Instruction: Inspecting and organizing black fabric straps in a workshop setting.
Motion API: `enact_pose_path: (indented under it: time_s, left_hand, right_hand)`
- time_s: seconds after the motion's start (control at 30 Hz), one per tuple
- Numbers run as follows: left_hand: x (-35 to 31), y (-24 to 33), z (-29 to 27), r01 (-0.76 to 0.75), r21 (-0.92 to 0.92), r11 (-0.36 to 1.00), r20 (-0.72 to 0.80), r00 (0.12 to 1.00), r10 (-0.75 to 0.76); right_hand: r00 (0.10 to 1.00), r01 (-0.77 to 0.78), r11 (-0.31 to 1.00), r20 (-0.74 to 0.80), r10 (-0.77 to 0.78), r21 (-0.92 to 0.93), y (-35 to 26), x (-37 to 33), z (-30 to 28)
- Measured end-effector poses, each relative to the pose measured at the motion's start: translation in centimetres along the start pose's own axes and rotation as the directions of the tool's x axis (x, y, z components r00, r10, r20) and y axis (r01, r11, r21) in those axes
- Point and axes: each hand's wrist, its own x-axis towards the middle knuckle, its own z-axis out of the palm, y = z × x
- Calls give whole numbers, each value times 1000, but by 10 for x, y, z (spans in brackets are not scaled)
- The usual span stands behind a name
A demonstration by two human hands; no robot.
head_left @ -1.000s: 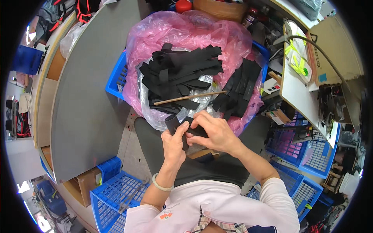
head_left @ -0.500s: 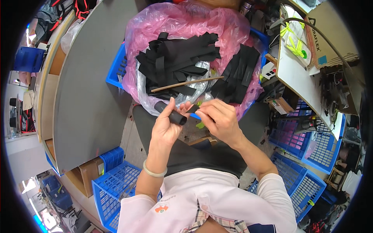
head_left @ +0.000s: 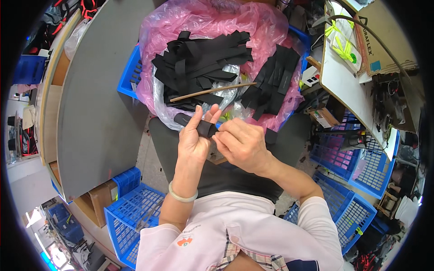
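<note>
Above my lap, my left hand (head_left: 193,141) grips a black tube-like roll (head_left: 183,119) across its palm, thumb and fingers around it. My right hand (head_left: 244,143) is closed in a pinch at the roll's near end, where a black band (head_left: 205,129) wraps round it. What the right fingertips hold is mostly hidden. Just beyond my hands, a pile of black fabric strips (head_left: 203,56) lies in a pink plastic bag (head_left: 217,22), with a second stack of strips (head_left: 271,81) to its right. A thin wooden stick (head_left: 212,91) rests across the pile.
The bag lines a blue crate (head_left: 129,74) in front of my knees. A grey tabletop (head_left: 92,104) runs along the left. At the right stands a white worktable (head_left: 346,92) with a cardboard box (head_left: 384,40). Blue baskets (head_left: 135,207) flank me on both sides.
My right hand has moved left and slightly down, up against the roll. The loose black piece it held apart now lies around the roll's near end. The view has shifted slightly.
</note>
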Motion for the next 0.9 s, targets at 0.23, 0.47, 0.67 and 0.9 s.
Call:
enact_pose_path:
  time_s: [0.23,0.47,0.67,0.9]
  left_hand:
    - [-2,-9,3,-301,151,942,136,950,281]
    - [2,9,4,-435,239,868,309,881,357]
    - [25,7,-7,-195,103,975,320,935,153]
    - [15,-2,1,-120,203,972,372,927,36]
  right_hand:
    - [964,-253,908,8,265,334,2,-4,25]
    - [860,-467,820,385,334,332,-1,-12,22]
    - [781,-438,897,520,346,61,15,-5,56]
    - [839,-420,907,395,373,35,12,-14,41]
